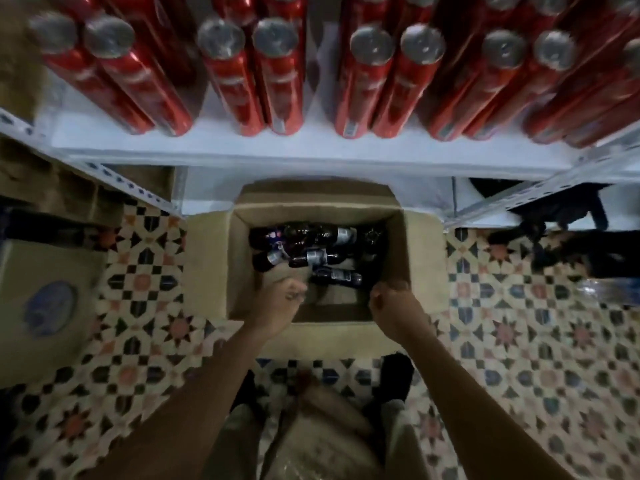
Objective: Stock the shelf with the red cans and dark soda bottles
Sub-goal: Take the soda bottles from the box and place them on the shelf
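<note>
An open cardboard box [214,258] sits on the patterned tile floor [519,341] in front of the white shelf [311,150], where red cans [277,77] stand in paired rows. Dark soda bottles [311,251] lie jumbled inside the box. The left hand [280,303] hovers over the box with fingers curled, holding nothing. The right hand [394,303] is curled at the box's near right corner; whether it grips anything cannot be told.

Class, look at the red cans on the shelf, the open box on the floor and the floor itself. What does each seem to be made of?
Red cans: likely aluminium, glossy red sides and dull silver tops. Box: corrugated cardboard, matte brown with folded-out flaps. Floor: probably ceramic or cement tile, with a repeating star pattern and grid joints.
</note>
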